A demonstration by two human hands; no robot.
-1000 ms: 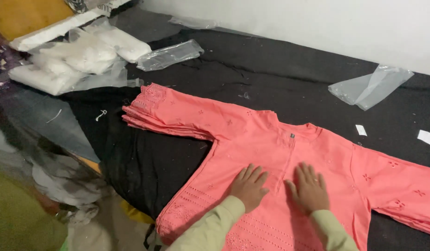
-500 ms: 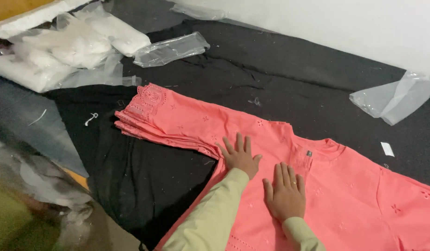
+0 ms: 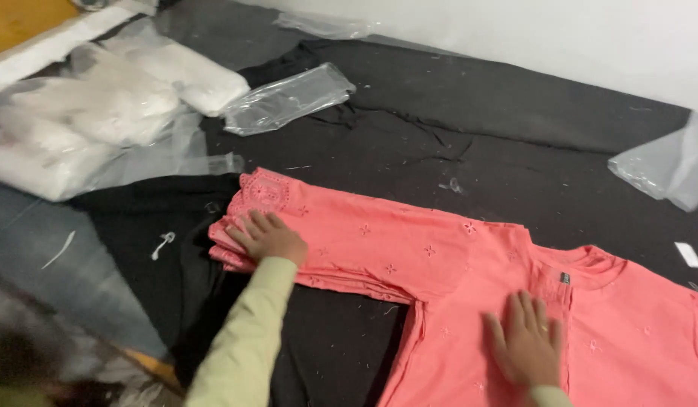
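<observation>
Across the dark cloth surface (image 3: 454,143) a coral-pink garment (image 3: 469,286) lies spread flat, its neckline toward the far right and one long sleeve (image 3: 341,237) stretched out to the left. On that sleeve's embroidered cuff end rests the left hand (image 3: 269,237), palm down with fingers spread and relaxed, gripping nothing; its pale green sleeve (image 3: 243,339) runs back toward the bottom edge of the view. Lower right, the right hand (image 3: 526,343) lies flat and open on the garment's chest, just beside the button placket and below the collar, also pressing rather than grasping. Beneath the pink sleeve's end, several more folded pink layers show as a stack of edges. Left of the garment a small white tag on a string (image 3: 164,243) lies on black fabric (image 3: 160,249). Farther back and to the left sit white bagged bundles (image 3: 100,113) in clear wrapping, and an empty clear plastic bag (image 3: 288,98) lies just beside them on the cloth. Another crumpled clear bag (image 3: 665,169) sits at the right edge, with a small white paper slip (image 3: 688,255) near it. A white wall (image 3: 515,38) bounds the far side.
</observation>
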